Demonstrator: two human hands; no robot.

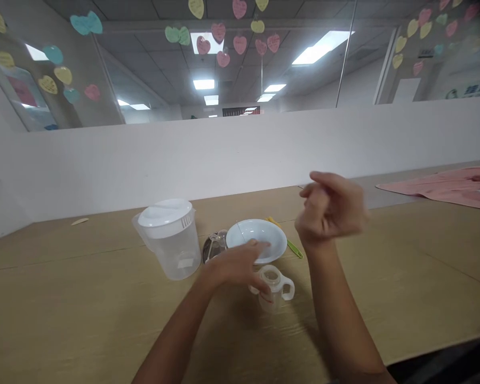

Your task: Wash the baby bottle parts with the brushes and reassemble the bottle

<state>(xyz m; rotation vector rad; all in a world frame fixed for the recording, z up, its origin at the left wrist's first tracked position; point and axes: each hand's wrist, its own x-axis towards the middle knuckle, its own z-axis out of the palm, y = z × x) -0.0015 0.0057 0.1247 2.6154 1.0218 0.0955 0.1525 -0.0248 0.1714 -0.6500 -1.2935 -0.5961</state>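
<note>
My left hand (240,264) reaches over the table with thumb and fingers apart. Its fingertips overlap the near side of a white bowl (278,242), and its thumb lies in front of a clear two-handled cup (274,298) with red marks; whether it touches the cup I cannot tell. The cup stands upright, its left handle partly covered. Raised to the right of the bowl is my right hand (332,208), blurred, fingers curled inward and index finger reaching left. Anything inside those curled fingers is hidden.
A clear pitcher with a white lid (178,250) stands left. Beside it, a dark round dish (212,248) holds clear pieces. A green-handled tool (295,249) lies behind the bowl. Pink cloth (444,186) lies far right, a small flat oval piece (80,221) far left. A white wall (224,160) bounds the table.
</note>
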